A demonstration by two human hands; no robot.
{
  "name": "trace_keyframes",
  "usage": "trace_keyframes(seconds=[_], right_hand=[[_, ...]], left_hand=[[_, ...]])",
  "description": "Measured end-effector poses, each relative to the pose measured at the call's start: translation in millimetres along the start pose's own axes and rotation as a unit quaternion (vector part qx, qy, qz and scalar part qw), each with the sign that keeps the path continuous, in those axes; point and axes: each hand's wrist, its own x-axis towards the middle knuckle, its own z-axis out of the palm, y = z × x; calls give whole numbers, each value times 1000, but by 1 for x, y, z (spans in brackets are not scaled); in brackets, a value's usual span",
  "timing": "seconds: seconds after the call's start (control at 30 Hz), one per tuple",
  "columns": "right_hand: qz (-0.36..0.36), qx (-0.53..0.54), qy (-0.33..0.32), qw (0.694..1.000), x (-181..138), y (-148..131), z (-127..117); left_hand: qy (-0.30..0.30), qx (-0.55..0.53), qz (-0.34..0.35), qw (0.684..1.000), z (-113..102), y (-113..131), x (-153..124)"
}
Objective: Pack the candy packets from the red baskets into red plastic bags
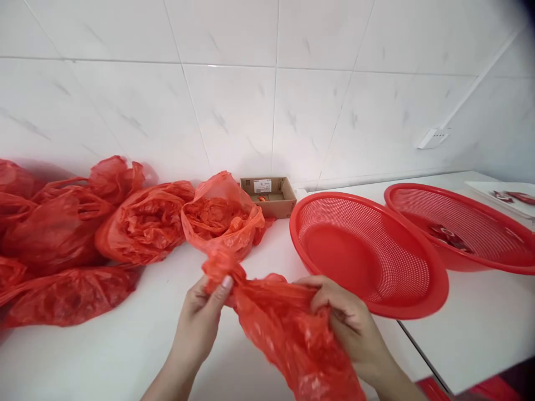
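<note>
Both my hands hold a crumpled red plastic bag [284,328] just above the white counter [104,356]. My left hand [200,317] pinches the bag's twisted top end between thumb and fingers. My right hand [346,323] is closed on the bag's right side, fingers curled into the plastic. The bag hangs down toward the bottom edge of the view. An open red bag [221,217] full of crumpled red plastic lies just behind my hands.
Several stuffed red plastic bags [67,234] are piled along the tiled wall at left. A small open cardboard box [270,196] stands at the wall. Two red perforated basins [368,250] [463,225] rest at right; a white tray [505,197] is far right.
</note>
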Motion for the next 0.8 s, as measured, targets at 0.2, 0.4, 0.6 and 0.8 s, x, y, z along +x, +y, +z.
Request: trace_keyframes(seconds=[0.2, 0.4, 0.6, 0.8], right_hand=[[5, -61, 38, 997, -40, 13, -24], [44, -119, 69, 989, -58, 30, -25], [2, -164, 150, 975, -74, 17, -15], [-26, -170, -94, 981, -58, -5, 14]], left_hand=[[139, -175, -100, 970, -19, -14, -13], [156, -172, -88, 969, -23, -25, -29], [111, -49, -21, 992, -25, -44, -59], [-168, 212, 122, 955, -11, -37, -84]])
